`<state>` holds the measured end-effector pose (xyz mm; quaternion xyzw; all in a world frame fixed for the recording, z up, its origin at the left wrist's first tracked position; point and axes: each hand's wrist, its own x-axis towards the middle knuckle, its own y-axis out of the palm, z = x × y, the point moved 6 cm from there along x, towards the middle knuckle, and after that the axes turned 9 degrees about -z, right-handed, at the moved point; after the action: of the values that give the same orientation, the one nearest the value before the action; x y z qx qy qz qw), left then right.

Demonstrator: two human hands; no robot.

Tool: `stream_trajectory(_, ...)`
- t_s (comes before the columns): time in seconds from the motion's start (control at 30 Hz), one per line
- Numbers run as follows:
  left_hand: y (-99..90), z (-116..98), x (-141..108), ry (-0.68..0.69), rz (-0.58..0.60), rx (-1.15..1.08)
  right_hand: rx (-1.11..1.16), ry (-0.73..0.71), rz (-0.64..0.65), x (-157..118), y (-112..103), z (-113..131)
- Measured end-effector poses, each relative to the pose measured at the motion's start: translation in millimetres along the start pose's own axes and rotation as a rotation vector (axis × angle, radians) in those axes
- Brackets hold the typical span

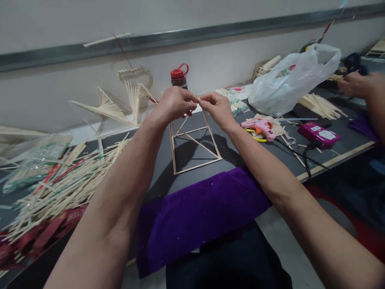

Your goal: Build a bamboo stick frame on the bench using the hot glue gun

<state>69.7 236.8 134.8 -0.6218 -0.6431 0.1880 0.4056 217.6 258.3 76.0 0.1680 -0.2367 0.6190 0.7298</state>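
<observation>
A frame of thin wooden sticks stands on the dark tabletop, with a square-looking base and sticks rising from it. My left hand is closed at the frame's top, thumb and fingers pinched together. From the other side my right hand pinches the same top corner, its fingertips almost touching those of the left. The exact joint between the fingertips is mostly hidden. Just in front of the frame lies a purple cloth, hanging over the table's front edge.
Loose sticks lie heaped at left, with stick fans behind. A red-capped bottle stands at the back. At right are a pink glue gun, a purple box, a plastic bag and another person's hand.
</observation>
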Motion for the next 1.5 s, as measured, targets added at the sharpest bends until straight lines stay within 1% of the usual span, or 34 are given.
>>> stream_trajectory(0.23, -1.0, 1.0, -1.0, 0.007, 0.002, -0.005, 0.037, -0.001, 0.036, -3.0, 2.1, -1.6)
stream_trajectory(0.4, 4.2, 1.0, -0.5, 0.026, -0.01, 0.065, 0.033, 0.016, 0.034, -4.0, 2.4, -4.3)
stream_trajectory(0.53, 6.6, 5.9, 3.0, 0.054, -0.034, 0.109, 0.031, 0.001, 0.021, -4.2, 1.5, -3.4)
stream_trajectory(0.67, 4.2, 8.8, 5.5, 0.091, -0.049, 0.103, 0.053, 0.016, 0.035, -4.9, 3.4, -3.1)
stream_trajectory(0.8, 1.4, 7.7, 4.3, 0.096, -0.049, 0.084, 0.042, 0.03, 0.04, -5.5, 4.9, -3.4)
stream_trajectory(0.97, 3.8, 7.8, 4.4, 0.114, -0.038, 0.085, 0.049, 0.016, 0.054, -5.0, 5.0, -3.6)
stream_trajectory(1.1, 5.5, 12.2, 7.9, 0.12, -0.035, 0.116, 0.011, 0.007, 0.034, -2.7, 3.1, -5.3)
stream_trajectory(1.2, 5.9, 16.6, 10.8, 0.098, -0.034, 0.135, -0.031, -0.017, 0.034, -0.4, 0.0, -4.0)
stream_trajectory(1.27, 4.9, 18.7, 12.7, 0.077, -0.055, 0.153, -0.073, -0.033, 0.016, 1.6, -7.9, -2.1)
stream_trajectory(1.33, 4.0, 19.0, 13.7, 0.061, -0.072, 0.179, -0.128, -0.049, -0.014, 3.8, -23.0, 0.2)
stream_trajectory(1.43, 3.0, 17.2, 12.8, 0.032, -0.076, 0.217, -0.206, -0.089, -0.049, 5.9, -60.5, 4.1)
stream_trajectory(1.5, 2.1, 15.5, 10.9, 0.01, -0.075, 0.234, -0.271, -0.09, -0.077, 6.0, -94.7, 4.1)
